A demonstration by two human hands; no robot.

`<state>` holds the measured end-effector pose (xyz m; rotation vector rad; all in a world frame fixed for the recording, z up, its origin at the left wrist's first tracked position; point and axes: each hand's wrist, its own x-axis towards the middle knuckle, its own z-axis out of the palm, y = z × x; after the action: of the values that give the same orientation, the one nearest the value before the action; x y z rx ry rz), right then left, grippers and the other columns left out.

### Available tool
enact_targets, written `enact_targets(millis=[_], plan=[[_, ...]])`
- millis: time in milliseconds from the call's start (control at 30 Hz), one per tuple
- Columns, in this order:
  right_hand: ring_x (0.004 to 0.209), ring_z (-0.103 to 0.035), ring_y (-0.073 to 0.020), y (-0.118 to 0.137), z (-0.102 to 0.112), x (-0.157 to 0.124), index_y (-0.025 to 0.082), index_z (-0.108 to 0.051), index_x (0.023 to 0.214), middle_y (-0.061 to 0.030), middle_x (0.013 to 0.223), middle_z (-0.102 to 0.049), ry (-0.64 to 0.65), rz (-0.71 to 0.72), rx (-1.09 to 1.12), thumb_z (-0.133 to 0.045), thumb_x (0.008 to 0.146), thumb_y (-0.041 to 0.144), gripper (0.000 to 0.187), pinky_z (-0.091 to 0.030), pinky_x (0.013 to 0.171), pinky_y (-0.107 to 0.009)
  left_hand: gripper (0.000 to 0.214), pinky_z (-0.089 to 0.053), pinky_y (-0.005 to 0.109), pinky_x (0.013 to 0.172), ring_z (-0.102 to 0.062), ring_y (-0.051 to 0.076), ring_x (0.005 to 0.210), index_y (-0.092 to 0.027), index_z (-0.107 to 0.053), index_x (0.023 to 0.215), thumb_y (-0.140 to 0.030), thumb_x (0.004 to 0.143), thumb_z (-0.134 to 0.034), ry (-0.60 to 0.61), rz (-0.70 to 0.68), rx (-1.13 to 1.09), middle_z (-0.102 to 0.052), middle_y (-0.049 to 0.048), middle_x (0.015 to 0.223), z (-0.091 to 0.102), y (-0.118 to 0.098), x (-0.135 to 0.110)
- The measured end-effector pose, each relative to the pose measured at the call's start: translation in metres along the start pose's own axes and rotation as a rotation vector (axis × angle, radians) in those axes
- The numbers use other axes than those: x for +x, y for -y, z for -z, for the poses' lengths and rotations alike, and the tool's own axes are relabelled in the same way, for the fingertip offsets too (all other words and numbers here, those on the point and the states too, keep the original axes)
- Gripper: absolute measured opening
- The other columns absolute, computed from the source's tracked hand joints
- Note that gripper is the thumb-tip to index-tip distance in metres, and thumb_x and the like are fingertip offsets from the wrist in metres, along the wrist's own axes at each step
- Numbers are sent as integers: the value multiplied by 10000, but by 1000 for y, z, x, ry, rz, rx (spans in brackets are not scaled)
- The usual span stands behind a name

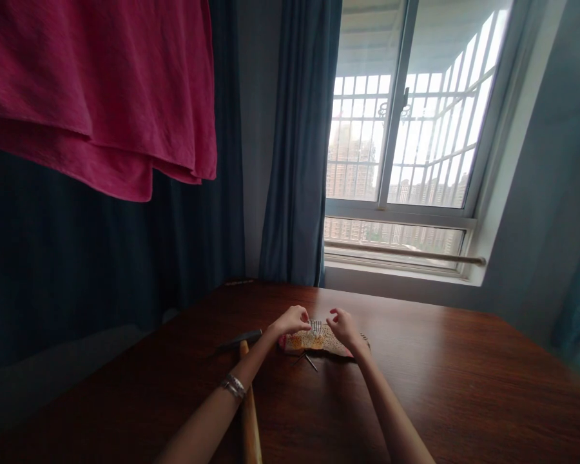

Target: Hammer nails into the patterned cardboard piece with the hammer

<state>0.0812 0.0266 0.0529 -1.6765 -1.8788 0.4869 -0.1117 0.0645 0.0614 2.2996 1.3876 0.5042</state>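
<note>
**Both hands at a speckled pad on the counter**

The pad (pixel 319 340) is small, pale and speckled; it lies flat on the brown wooden counter (pixel 464 386), near the middle, on the side toward the window (pixel 401 142). The left hand (pixel 294 320) rests at the upper left edge of the pad, with the fingers curled in; the right hand (pixel 343 325) is at the upper right edge, also with curled fingers. The two hands are near each other but apart; between them some thin pins (pixel 314 325) stand in the pad. If the fingers clamp on a pin or only touch the pad, I cannot tell; it is too small. Two loose nails (pixel 308 359) lie crossed just in front of the pad; a hammer (pixel 249 412) lies beside the left forearm, its head (pixel 239 339) left of the pad. A blue curtain (pixel 299 142) hangs beside the window; a red cloth (pixel 96 90) hangs at the upper left.
</note>
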Motion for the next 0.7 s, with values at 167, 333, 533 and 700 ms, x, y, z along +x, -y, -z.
enact_targets(millis=[167,333,533,700], plan=[[905,-593,-169,-8,-20,-4,137,-588,1104,-93,965,-658,-91,28,-10,-489,791,207,336,-404,804,-223,359,-434,218,594,-616,174,716,-88,-677,913,-292,625,-616,0,-5,-94,-685,76,800,-20,9,7],[784,-599,-129,-4,-33,-12,196,-676,860,-42,889,-661,-100,107,-3,-456,779,156,238,-403,703,-181,303,-425,218,598,-615,175,726,-83,-698,863,-241,633,-581,-12,23,-127,-693,72,790,-28,11,6],[729,-580,-123,-3,-38,-15,187,-672,837,-40,855,-648,-127,112,-18,-451,793,175,225,-395,667,-181,283,-420,218,590,-608,172,700,-86,-717,839,-195,635,-552,-42,59,-110,-694,67,735,-29,6,4],[782,-584,-140,-2,-42,-16,182,-662,849,-59,887,-647,-171,72,-40,-442,807,173,224,-387,708,-189,284,-433,221,627,-616,176,728,-102,-720,846,-194,621,-573,-18,37,-117,-702,60,759,-25,7,2]])
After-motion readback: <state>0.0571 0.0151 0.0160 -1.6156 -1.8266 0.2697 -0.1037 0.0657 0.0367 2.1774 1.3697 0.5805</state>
